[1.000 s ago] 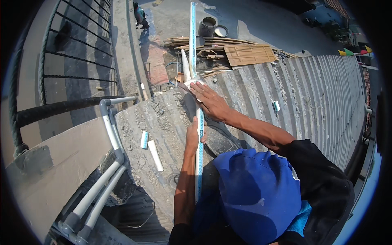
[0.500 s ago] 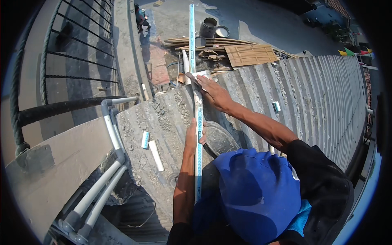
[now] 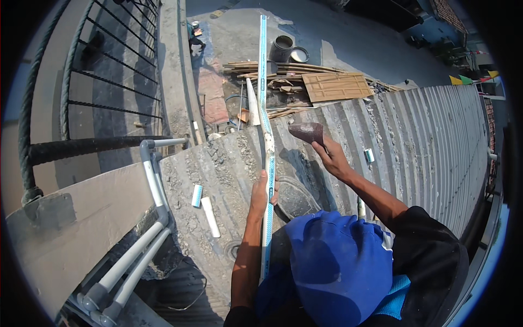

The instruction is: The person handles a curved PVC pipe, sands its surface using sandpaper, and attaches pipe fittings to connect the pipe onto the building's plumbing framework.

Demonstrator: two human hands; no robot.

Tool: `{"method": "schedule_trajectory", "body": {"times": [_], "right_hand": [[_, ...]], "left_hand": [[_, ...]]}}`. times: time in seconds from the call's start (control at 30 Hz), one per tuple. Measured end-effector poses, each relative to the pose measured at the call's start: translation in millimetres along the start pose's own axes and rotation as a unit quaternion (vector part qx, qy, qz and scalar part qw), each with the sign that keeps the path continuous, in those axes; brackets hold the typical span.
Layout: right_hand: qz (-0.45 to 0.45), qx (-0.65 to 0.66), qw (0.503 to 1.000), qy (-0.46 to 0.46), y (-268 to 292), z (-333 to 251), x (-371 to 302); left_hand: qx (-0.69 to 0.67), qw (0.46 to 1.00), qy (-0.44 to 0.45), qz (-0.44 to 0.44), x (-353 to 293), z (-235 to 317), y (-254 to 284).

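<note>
My left hand point(image 3: 261, 196) is closed around a long white PVC pipe point(image 3: 263, 71) with blue printing. The pipe runs away from me, slightly bent, with a scuffed, plain white stretch in front of the hand. To the right of the pipe, and apart from it, my right hand point(image 3: 333, 159) grips a folded dark reddish-brown sheet point(image 3: 306, 132) that looks like sandpaper. A short blue-and-white pipe piece point(image 3: 196, 195) and a plain white pipe piece point(image 3: 210, 217) lie left of my left hand.
Below me spreads a ribbed grey roof point(image 3: 414, 147) strewn with rubble. A black metal railing point(image 3: 92, 148) and grey pipes point(image 3: 133, 250) stand at left. Bamboo poles, a wooden panel point(image 3: 336, 87) and a bucket point(image 3: 281, 49) lie beyond. A blue cap point(image 3: 338, 267) fills the lower middle.
My right hand has come off the pipe and moved right and nearer, taking the brown sheet with it. My left hand keeps its hold on the pipe.
</note>
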State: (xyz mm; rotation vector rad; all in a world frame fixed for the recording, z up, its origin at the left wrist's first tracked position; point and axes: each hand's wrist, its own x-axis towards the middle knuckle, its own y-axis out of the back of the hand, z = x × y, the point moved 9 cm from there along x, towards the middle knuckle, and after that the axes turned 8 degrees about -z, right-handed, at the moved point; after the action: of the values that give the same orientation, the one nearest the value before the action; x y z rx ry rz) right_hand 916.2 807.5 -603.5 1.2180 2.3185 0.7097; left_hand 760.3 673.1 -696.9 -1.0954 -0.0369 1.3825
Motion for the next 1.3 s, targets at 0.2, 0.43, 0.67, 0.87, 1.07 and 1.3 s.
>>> {"method": "schedule_trajectory", "body": {"times": [0.2,0.43,0.67,0.87,1.07,1.3], "right_hand": [[-0.028,0.328,0.883,-0.333,-11,109,-148],[0.041,-0.304,0.944,-0.118,37,29,-97],[-0.177,-0.379,0.787,0.454,-58,-111,9],[-0.278,-0.335,0.681,0.588,-81,-134,5],[-0.292,-0.282,0.644,0.648,-93,-183,30],[-0.404,-0.356,0.627,0.563,-128,-238,64]], "left_hand": [[0.002,1.000,0.004,-0.008,-1,2,-3],[0.187,0.981,-0.030,0.035,-10,17,-20],[0.156,0.988,-0.012,0.005,-35,17,-39],[0.341,0.936,-0.076,0.044,-67,38,-46],[0.430,0.879,-0.124,0.164,-102,77,-43],[0.502,0.820,-0.040,0.271,-160,117,-23]]}}
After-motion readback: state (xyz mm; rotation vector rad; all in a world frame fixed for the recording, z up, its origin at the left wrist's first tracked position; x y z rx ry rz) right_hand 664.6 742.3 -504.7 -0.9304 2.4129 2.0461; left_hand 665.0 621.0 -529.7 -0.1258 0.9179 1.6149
